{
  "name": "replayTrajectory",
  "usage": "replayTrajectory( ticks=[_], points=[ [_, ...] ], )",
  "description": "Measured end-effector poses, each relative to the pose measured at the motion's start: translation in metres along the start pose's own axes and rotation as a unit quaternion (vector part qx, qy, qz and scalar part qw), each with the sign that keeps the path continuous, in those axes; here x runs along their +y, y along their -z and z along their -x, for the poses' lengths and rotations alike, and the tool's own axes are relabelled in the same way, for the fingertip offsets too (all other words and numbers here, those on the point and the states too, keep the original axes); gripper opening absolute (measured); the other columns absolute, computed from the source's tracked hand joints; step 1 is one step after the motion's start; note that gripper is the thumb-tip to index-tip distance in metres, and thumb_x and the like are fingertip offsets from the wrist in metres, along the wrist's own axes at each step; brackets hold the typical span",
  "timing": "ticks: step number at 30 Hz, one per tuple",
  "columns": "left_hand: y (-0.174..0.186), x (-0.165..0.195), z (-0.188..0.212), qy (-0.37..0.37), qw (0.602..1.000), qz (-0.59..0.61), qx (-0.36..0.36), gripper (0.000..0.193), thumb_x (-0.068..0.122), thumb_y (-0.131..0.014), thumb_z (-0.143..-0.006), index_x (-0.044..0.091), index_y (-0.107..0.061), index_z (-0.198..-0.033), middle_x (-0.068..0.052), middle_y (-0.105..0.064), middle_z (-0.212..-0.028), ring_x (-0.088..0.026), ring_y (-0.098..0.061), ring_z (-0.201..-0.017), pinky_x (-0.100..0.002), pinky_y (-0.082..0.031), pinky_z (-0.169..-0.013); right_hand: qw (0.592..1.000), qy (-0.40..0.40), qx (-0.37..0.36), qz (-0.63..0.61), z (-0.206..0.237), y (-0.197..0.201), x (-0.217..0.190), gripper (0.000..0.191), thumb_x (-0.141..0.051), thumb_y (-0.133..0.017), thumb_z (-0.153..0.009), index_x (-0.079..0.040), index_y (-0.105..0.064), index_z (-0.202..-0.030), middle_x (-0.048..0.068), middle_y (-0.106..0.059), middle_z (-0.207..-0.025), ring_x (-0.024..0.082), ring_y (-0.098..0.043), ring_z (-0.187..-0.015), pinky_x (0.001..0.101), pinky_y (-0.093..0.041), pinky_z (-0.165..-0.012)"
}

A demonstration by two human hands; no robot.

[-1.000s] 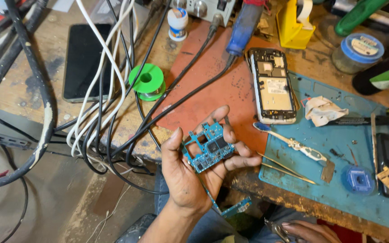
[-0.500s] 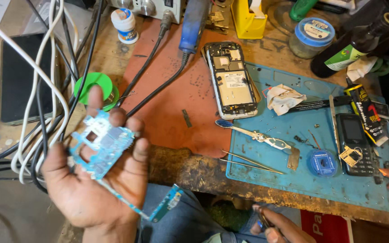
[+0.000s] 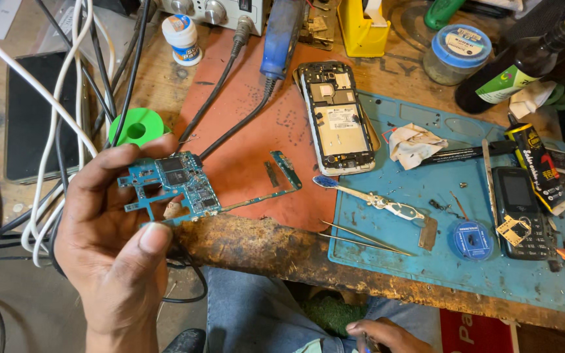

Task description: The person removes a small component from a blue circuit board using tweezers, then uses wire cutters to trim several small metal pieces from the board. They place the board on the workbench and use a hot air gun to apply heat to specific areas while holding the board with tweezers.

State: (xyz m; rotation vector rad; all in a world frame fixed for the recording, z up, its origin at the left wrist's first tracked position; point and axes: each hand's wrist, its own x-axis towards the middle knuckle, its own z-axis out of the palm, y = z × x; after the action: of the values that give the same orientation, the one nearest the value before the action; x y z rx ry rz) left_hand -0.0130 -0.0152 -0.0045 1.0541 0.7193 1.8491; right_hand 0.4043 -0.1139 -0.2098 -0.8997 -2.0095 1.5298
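One blue phone circuit board with a dark square chip (image 3: 176, 185) is held up in front of the bench edge in the person's left hand (image 3: 114, 252), fingers closed on its upper edge and thumb pressed under its lower edge; a thin flex strip ending in a small blue connector piece (image 3: 287, 168) trails from it over the one orange-red mat (image 3: 243, 131). The right hand (image 3: 380, 335) sits low by the lap, only partly in view, fingers curled narrow; whether it holds anything cannot be told. One opened phone body with bare inner frame (image 3: 338, 117) lies across the seam between the orange-red mat and the one blue silicone work mat (image 3: 426, 261). On the blue mat are counted: one crumpled white cloth (image 3: 413, 144), one pair of thin metal tweezers (image 3: 361, 238), one small black keypad phone (image 3: 521, 209) and one round blue solder wick spool (image 3: 471, 239). One green tape roll (image 3: 137, 127) lies just beside the held board's far edge. One dark tablet (image 3: 31, 117) lies flat at the far left beneath several white and black cables (image 3: 67, 131).
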Motion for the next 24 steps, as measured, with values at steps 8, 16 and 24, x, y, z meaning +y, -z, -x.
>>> replayTrajectory(
  ticks=[8,16,24],
  points=[
    [0.008,0.005,-0.001,0.033,0.997,-0.056,-0.042,0.063,-0.013,-0.072,-0.091,-0.006,-0.045,-0.148,-0.027,-0.055,-0.150,-0.026,-0.062,-0.133,-0.039,-0.055,-0.114,0.936,-0.213,0.260,-0.104,-0.021,-0.016,-0.105,0.043,-0.032,-0.051,-0.097,0.002,-0.067,-0.117,0.018,-0.076,-0.080,0.026,-0.079,-0.070,0.0413,-0.069,-0.067],
    [-0.008,0.003,0.007,0.051,0.984,-0.165,-0.044,0.076,-0.012,-0.075,-0.082,-0.007,-0.042,-0.150,-0.022,-0.050,-0.155,-0.026,-0.060,-0.135,-0.041,-0.056,-0.112,0.930,-0.191,0.232,-0.213,-0.018,-0.017,-0.095,0.046,-0.034,-0.051,-0.098,0.007,-0.064,-0.115,0.023,-0.077,-0.073,0.026,-0.080,-0.068,0.0410,-0.065,-0.066],
    [-0.012,-0.001,0.007,-0.127,0.810,-0.568,-0.075,0.079,0.016,-0.089,-0.074,-0.005,-0.056,-0.143,-0.022,-0.063,-0.137,-0.034,-0.066,-0.125,-0.040,-0.054,-0.105,0.935,-0.084,0.271,-0.214,-0.003,-0.012,-0.094,0.034,-0.023,-0.056,-0.102,0.009,-0.065,-0.103,0.025,-0.071,-0.080,0.030,-0.078,-0.074,0.0475,-0.064,-0.070]
  ],
)
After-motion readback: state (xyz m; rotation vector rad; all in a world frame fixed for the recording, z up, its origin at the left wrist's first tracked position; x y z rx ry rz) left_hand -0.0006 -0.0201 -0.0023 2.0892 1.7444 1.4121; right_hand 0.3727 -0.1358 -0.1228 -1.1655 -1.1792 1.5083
